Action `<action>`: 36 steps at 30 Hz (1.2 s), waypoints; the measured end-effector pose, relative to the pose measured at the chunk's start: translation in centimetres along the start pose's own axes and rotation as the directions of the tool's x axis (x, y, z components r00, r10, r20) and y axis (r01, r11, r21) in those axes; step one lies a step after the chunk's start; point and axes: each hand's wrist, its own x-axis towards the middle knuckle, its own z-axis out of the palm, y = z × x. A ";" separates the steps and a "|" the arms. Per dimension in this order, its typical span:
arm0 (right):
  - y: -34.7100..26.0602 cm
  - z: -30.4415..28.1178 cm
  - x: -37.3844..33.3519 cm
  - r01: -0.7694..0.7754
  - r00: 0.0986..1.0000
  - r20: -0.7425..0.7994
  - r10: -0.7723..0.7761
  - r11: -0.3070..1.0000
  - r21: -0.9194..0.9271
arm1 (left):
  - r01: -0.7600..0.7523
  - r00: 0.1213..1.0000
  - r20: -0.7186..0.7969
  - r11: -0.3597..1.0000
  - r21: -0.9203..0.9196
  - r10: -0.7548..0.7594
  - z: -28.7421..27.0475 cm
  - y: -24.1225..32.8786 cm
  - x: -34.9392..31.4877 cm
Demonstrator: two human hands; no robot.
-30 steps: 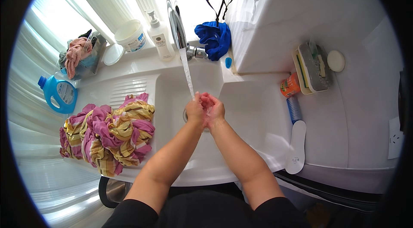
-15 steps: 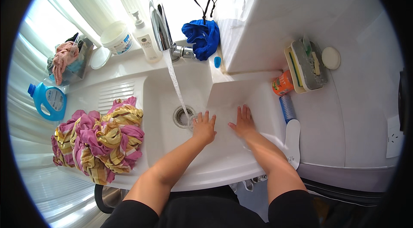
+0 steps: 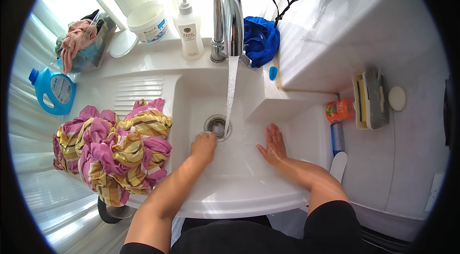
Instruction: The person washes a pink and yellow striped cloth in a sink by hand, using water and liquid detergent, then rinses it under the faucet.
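Water [image 3: 232, 86] fell from the chrome faucet [image 3: 234, 24] in a narrow stream to the right side of the round metal drain [image 3: 218, 126] in the white sink [image 3: 239, 165]. The left hand [image 3: 203, 147] was at the drain's near-left edge, its fingers bent inward; whether they gripped anything could not be told. The right hand [image 3: 274, 148], well apart from it, was over the sink's right part with fingers straight and close together, thumb standing out, holding nothing; contact with the surface was unclear. Pink-and-yellow striped cloth [image 3: 115, 153] lay bunched at the left, near the drainboard ribs [image 3: 139, 92]. At the back, a white pump bottle [image 3: 189, 33] stood between a white tub [image 3: 148, 26] and the faucet, and blue cloth [image 3: 261, 43] lay just right of the faucet.
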 end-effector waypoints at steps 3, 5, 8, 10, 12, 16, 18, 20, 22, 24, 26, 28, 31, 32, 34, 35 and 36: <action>1.0 2.9 -3.4 -0.214 0.976 0.027 0.214 0.976 -0.030 | 0.058 0.997 -0.035 0.982 -0.179 -0.065 -2.2 0.7 -0.5; -3.8 2.3 -2.1 -0.260 0.958 0.125 0.258 0.966 0.003 | 0.098 0.993 -0.029 0.955 -0.279 -0.111 -2.7 1.1 -1.0; -8.5 2.4 1.9 0.143 0.957 0.241 -0.163 0.985 0.100 | 0.199 0.980 0.067 0.880 -0.431 -0.189 -1.3 0.0 -1.1; -9.2 3.0 2.6 0.378 0.918 0.052 -0.393 0.907 0.184 | 0.212 0.976 0.067 0.841 -0.497 -0.207 -1.3 -0.3 -0.8; -6.8 2.0 2.8 0.174 0.981 -0.123 -0.153 0.968 0.183 | 0.327 0.942 0.175 0.665 -0.671 -0.286 -1.8 -0.5 -1.2; 0.6 3.1 1.7 -0.467 0.819 -0.234 0.524 0.846 0.258 | 0.501 0.841 0.525 -0.177 -0.847 -0.131 -2.5 -1.3 -0.2; -1.0 4.9 2.6 -0.582 0.766 -0.194 0.612 0.790 0.193 | 0.493 0.846 0.533 -0.429 -0.757 0.031 -2.2 -1.4 0.9; -4.5 5.4 3.9 -0.552 0.796 -0.169 0.580 0.812 0.187 | 0.450 0.873 0.480 -0.530 -0.719 0.090 -2.5 0.0 2.0; -7.5 4.9 3.7 -0.210 0.952 -0.184 0.245 0.959 0.189 | 0.442 0.871 0.489 -0.521 -0.730 0.053 -2.4 1.1 3.0; -8.6 3.0 3.2 0.169 0.986 -0.022 -0.167 0.968 0.185 | 0.437 0.867 0.498 -0.512 -0.739 0.020 -2.7 1.8 3.2; -7.8 0.9 2.4 0.389 0.906 0.113 -0.409 0.907 0.164 | 0.440 0.871 0.492 -0.472 -0.764 0.015 -3.2 2.1 3.3; -4.2 0.7 0.6 0.236 0.971 -0.074 -0.228 0.963 0.127 | 0.435 0.872 0.488 -0.398 -0.808 -0.038 -3.8 1.9 2.8; 1.4 2.3 -0.7 -0.322 0.933 -0.115 0.341 0.934 0.157 | 0.448 0.853 0.486 -0.210 -0.869 -0.191 -4.2 0.9 1.5; 0.7 2.6 -0.6 -0.325 0.940 -0.077 0.332 0.941 0.092 | 0.459 0.840 0.481 -0.144 -0.877 -0.251 -4.2 0.5 1.0; -2.1 3.1 0.1 -0.314 0.949 -0.003 0.314 0.949 -0.038 | 0.456 0.825 0.447 -0.058 -0.888 -0.346 -4.3 0.0 0.0; -3.8 2.7 0.8 -0.154 0.985 0.072 0.155 0.988 -0.022 | 0.449 0.819 0.429 -0.040 -0.893 -0.382 -4.5 -0.1 -0.7; -5.2 3.0 1.0 0.112 0.988 0.100 -0.114 0.993 0.027 | 0.439 0.815 0.407 -0.017 -0.898 -0.412 -4.8 -0.1 -1.3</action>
